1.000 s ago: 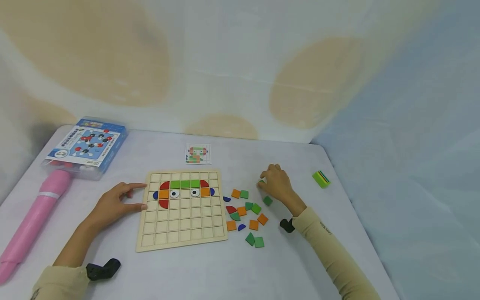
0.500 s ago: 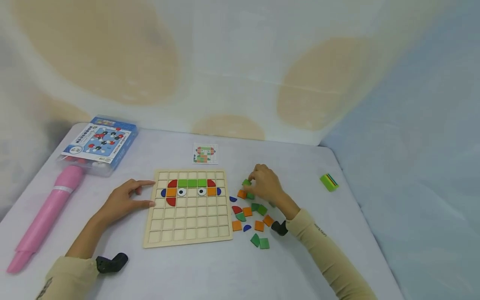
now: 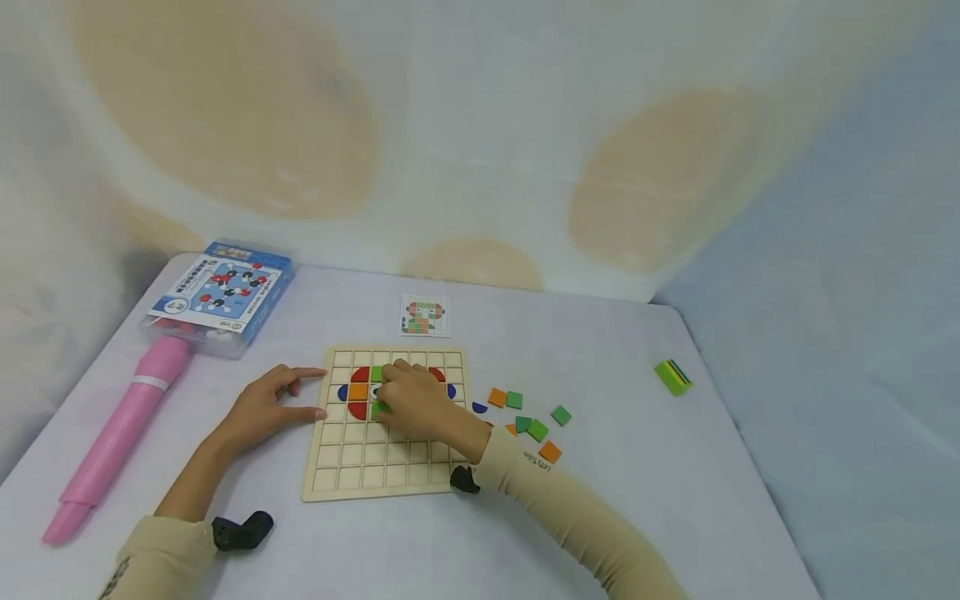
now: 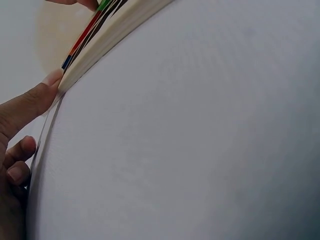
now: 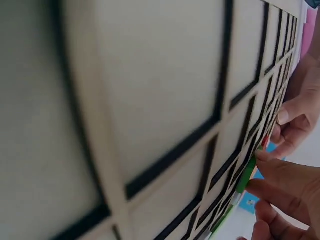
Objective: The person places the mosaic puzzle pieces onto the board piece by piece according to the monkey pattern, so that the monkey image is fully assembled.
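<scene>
Grid board: the square pale-wood board with recessed cells (image 3: pixel 352 482) lies flat on the white-covered table (image 3: pixel 360 550) in front of you.
Left hand: your left hand (image 3: pixel 266 410) grasps nothing; its extended thumb and index finger touch the board's left edge.
Right hand: your right hand (image 3: pixel 420 404) pinches a flat green piece (image 5: pixel 247 172) between thumb and finger.
Pinched piece: at the board surface, just beside the lower red quarter-round piece (image 3: pixel 357 411); you cannot tell whether it is fully seated.
Left column group: above that red piece you see an orange square piece (image 3: pixel 358 392), then an upper red quarter-round piece (image 3: pixel 361 374); a blue half-round piece (image 3: pixel 342 392) lies left of the orange one.
Loose stock: right of the board, including an orange square tile (image 3: pixel 497 397) beside a green square tile (image 3: pixel 513 401).
Pattern card: the small white printed card (image 3: pixel 425 316) lies beyond the board's far edge.
Left side: a pink cylindrical object (image 3: pixel 112 446) lies near the blue-and-white box (image 3: pixel 225 292).
</scene>
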{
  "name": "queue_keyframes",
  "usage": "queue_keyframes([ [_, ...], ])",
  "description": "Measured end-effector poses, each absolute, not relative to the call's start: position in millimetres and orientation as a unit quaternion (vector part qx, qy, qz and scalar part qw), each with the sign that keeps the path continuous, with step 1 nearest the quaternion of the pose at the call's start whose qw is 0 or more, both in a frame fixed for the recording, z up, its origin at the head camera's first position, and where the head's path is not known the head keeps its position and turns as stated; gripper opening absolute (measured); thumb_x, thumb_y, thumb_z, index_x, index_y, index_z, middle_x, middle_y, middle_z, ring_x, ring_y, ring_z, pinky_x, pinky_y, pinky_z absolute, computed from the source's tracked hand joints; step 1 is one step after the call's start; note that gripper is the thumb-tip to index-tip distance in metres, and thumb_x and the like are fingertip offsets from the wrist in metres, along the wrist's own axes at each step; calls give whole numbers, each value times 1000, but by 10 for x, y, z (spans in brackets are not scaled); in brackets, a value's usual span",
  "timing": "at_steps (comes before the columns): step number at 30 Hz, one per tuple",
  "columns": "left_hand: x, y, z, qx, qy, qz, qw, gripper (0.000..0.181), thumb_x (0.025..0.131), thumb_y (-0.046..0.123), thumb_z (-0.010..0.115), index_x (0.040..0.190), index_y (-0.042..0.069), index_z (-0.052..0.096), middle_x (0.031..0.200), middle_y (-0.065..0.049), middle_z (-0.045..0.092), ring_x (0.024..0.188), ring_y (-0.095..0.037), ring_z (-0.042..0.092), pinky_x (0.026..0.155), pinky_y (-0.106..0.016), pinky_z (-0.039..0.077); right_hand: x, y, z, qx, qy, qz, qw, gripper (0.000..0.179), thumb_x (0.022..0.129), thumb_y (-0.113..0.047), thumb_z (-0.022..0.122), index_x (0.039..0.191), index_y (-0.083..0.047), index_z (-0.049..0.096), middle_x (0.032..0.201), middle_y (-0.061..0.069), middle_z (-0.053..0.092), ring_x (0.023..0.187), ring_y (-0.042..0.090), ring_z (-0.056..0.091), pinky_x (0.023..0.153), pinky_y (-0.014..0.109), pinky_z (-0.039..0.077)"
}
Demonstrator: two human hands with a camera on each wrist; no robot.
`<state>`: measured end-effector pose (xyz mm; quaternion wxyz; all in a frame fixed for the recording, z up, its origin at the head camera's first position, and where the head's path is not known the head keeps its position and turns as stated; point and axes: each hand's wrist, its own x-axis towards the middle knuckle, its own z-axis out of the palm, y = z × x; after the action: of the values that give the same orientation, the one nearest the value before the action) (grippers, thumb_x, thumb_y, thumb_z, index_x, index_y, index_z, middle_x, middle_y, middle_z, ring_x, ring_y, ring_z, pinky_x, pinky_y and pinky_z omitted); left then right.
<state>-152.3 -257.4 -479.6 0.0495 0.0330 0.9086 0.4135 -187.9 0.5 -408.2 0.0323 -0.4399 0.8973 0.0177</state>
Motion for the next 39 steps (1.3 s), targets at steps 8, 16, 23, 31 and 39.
queue_keyframes([
  [8, -1505, -2568, -4772, 45, 915, 399, 36, 69, 77, 46, 82, 135, 16, 61, 94, -5, 43, 91, -20, 41, 73, -37, 31, -1877, -11, -4137, -436, 899, 0, 20, 19, 90, -41, 71, 91, -23, 77, 90, -7, 58, 81, 10, 46, 67, 17, 34],
  [16, -1499, -2574, -4831, 36, 916, 398, 50, 71, 78, 48, 81, 137, 16, 60, 95, -6, 42, 92, -22, 41, 73, -39, 31, -1844, 290, -3901, -419, 907, -38, 11, 32, 89, -40, 73, 111, -18, 76, 101, -3, 59, 89, 11, 48, 72, 19, 39],
  [23, -1445, -2647, -4796, 17, 920, 387, 58, 75, 78, 52, 80, 140, 16, 56, 99, -7, 41, 94, -23, 40, 72, -39, 31, -2068, 1017, -3739, -355, 931, -91, 8, 24, 87, -24, 78, 107, -10, 77, 101, 4, 60, 89, 17, 48, 75, 28, 43],
  [31, -1407, -2675, -4788, 20, 917, 395, 56, 75, 80, 50, 79, 141, 14, 55, 100, -8, 40, 94, -22, 38, 72, -39, 30, -2145, 1632, -3858, -250, 961, -86, 77, 31, 82, -27, 82, 103, -5, 77, 101, 8, 60, 94, 20, 51, 80, 34, 46],
  [39, -1487, -2569, -4782, 44, 915, 398, 53, 72, 80, 48, 80, 140, 15, 57, 97, -8, 41, 93, -22, 39, 72, -39, 31, -2117, 1850, -4002, -257, 960, -72, 80, 28, 84, -27, 80, 100, -4, 76, 98, 5, 59, 92, 19, 50, 80, 33, 46],
])
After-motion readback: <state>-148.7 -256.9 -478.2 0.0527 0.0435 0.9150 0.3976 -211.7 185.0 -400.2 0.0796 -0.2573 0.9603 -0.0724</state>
